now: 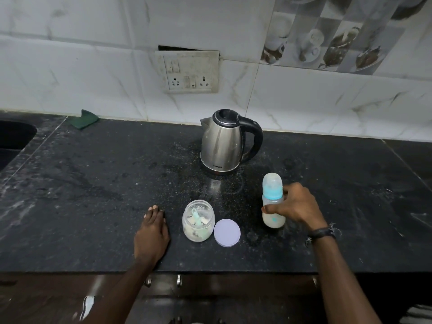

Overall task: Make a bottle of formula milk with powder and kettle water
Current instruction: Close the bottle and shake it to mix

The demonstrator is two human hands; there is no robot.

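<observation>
The right hand [297,205] grasps the upright bottle [272,199] at four o'clock from the kettle [224,143]; the left hand [152,232] rests flat, released, on the surface [93,183].

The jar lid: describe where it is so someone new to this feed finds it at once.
Start at the steel kettle at the back of the black counter, then come toward the front edge to the open powder jar. The lid lies flat on the counter, just right of the jar. It is a pale lilac disc, the only flat round thing there.
</observation>
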